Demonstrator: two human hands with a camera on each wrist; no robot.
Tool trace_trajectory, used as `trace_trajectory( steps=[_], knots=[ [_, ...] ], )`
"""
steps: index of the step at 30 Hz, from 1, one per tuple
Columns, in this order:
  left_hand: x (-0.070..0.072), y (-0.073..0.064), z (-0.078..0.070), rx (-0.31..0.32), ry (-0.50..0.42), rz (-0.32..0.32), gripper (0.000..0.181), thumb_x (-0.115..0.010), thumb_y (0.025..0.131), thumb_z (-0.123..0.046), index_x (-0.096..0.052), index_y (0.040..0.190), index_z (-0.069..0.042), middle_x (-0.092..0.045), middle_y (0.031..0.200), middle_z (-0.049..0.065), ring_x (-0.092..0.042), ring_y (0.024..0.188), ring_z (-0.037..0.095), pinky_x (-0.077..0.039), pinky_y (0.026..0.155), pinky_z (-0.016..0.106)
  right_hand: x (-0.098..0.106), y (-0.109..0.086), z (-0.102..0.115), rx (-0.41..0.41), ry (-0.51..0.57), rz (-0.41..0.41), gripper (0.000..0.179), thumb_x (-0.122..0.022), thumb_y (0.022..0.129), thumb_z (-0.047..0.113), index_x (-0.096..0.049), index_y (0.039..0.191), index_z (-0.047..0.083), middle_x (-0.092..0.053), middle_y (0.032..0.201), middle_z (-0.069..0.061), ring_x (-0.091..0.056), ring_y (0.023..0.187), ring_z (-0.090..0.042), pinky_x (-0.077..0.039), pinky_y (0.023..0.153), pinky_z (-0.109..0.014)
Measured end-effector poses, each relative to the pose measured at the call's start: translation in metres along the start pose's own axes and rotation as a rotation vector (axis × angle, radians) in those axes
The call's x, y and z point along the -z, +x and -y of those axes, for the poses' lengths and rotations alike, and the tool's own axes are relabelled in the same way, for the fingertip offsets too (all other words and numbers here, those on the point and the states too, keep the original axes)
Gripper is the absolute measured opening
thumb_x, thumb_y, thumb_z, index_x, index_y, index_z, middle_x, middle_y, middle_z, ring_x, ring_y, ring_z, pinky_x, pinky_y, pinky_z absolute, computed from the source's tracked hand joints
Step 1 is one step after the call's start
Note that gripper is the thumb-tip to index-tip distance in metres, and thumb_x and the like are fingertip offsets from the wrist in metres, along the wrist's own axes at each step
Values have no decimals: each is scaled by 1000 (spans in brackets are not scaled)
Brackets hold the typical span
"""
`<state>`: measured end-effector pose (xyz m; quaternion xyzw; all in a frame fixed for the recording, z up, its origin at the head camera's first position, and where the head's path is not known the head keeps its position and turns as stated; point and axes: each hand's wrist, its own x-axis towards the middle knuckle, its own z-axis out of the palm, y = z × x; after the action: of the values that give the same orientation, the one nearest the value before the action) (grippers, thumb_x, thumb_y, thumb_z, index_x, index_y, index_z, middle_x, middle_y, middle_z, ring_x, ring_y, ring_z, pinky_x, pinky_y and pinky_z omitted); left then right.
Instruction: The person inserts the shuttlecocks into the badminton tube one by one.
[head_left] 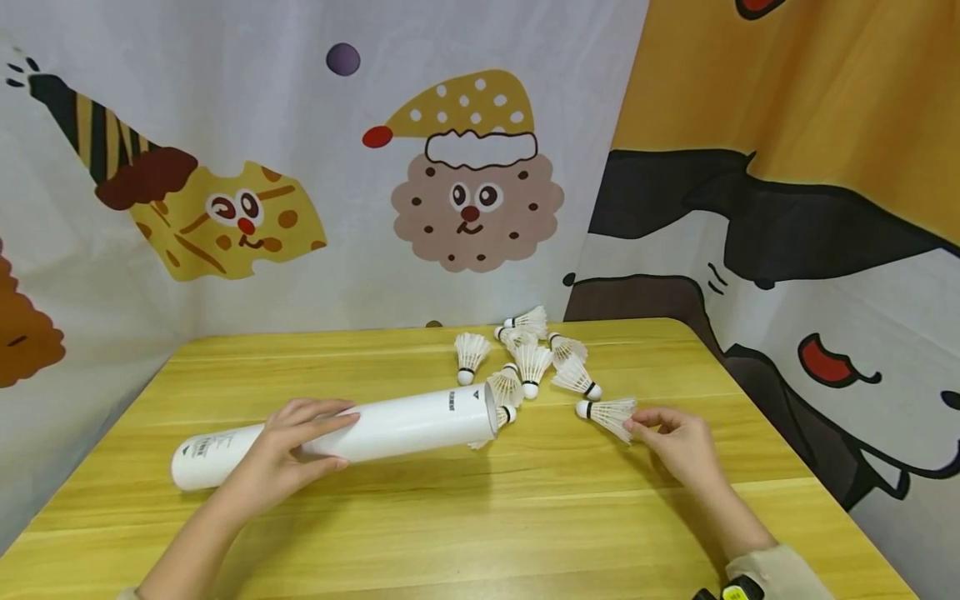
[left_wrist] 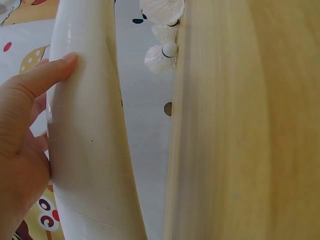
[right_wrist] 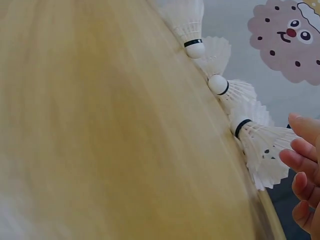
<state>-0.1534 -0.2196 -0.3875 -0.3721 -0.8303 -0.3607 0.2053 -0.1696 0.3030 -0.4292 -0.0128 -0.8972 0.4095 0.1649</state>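
My left hand point(head_left: 281, 454) grips a long white shuttlecock tube point(head_left: 420, 425) round its middle. The tube slants, its right end raised over the table and its left end low. In the left wrist view, the thumb lies along the side of the tube point(left_wrist: 95, 125). My right hand point(head_left: 678, 442) pinches the feather edge of a white shuttlecock point(head_left: 611, 414) that lies on its side, its cork pointing left. The right wrist view shows fingertips point(right_wrist: 290, 157) right at that skirt. Another shuttlecock point(head_left: 507, 412) is partly hidden behind the tube's right end.
Several more shuttlecocks point(head_left: 531, 367) lie loosely grouped near the back of the wooden table point(head_left: 465, 525). One shuttlecock point(head_left: 471, 357) sits slightly apart on the left. A patterned curtain point(head_left: 300, 125) hangs right behind the table's back edge.
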Motion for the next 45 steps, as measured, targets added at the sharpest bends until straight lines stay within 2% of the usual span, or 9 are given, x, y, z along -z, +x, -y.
trace_trajectory(
  steps=[10, 14, 21, 27, 30, 35, 39, 45],
  knots=[
    [-1, 1, 0, -10, -2, 2, 63, -87, 65, -4, -66, 124, -13, -59, 128, 6, -47, 112, 16, -27, 86, 34, -9, 0, -5, 5, 7, -10, 27, -78, 82, 29, -74, 93, 5, -71, 81, -4, -49, 57, -12, -40, 44, -26],
    [-1, 1, 1, -14, -2, -1, 62, -87, 65, -5, -66, 124, -13, -59, 127, 8, -48, 112, 16, -25, 87, 36, -11, 0, -5, 21, 25, -28, 25, -78, 83, 23, -73, 94, 1, -71, 81, -6, -50, 57, -11, -41, 44, -25],
    [-1, 0, 0, -7, 0, -2, 63, -87, 65, -4, -66, 124, -13, -58, 129, 3, -47, 112, 16, -24, 87, 37, -14, -1, -3, 28, 85, -44, 18, -76, 84, 12, -73, 93, -3, -70, 78, -10, -51, 55, -6, -41, 43, -24],
    [-1, 0, -1, 0, -5, 0, 64, -87, 65, -4, -66, 124, -13, -57, 130, -1, -48, 112, 15, -24, 87, 40, -14, -1, -2, 41, 100, -92, 12, -75, 83, 6, -74, 91, -4, -70, 78, -11, -48, 52, -4, -39, 43, -21],
    [-1, 0, 0, -4, -4, 1, 64, -87, 65, -4, -66, 125, -14, -58, 129, 1, -48, 111, 16, -24, 86, 39, -14, -1, -1, 49, 93, -127, 10, -75, 83, 5, -75, 89, -2, -70, 78, -11, -47, 53, -4, -38, 43, -20],
    [-1, -1, 2, 14, -3, 14, 63, -86, 66, -6, -65, 125, -14, -59, 128, 7, -47, 112, 16, -24, 86, 38, -12, -2, 4, 64, 93, -155, 9, -75, 83, 6, -75, 88, -2, -70, 78, -11, -48, 55, -5, -38, 44, -20],
    [-1, -2, 4, 43, -8, 28, 63, -86, 67, -6, -65, 126, -16, -58, 129, 4, -46, 113, 15, -24, 86, 39, -11, -2, 12, 79, 93, -176, 9, -75, 84, 8, -75, 88, -1, -69, 77, -9, -48, 57, -6, -37, 45, -19],
    [-2, -2, 4, 11, -2, -1, 65, -87, 64, -5, -66, 125, -15, -59, 128, 6, -47, 112, 16, -23, 86, 38, -9, -3, 29, 116, 96, -209, 8, -75, 84, 8, -75, 87, 0, -67, 73, -6, -45, 57, -8, -35, 45, -18]
  ],
)
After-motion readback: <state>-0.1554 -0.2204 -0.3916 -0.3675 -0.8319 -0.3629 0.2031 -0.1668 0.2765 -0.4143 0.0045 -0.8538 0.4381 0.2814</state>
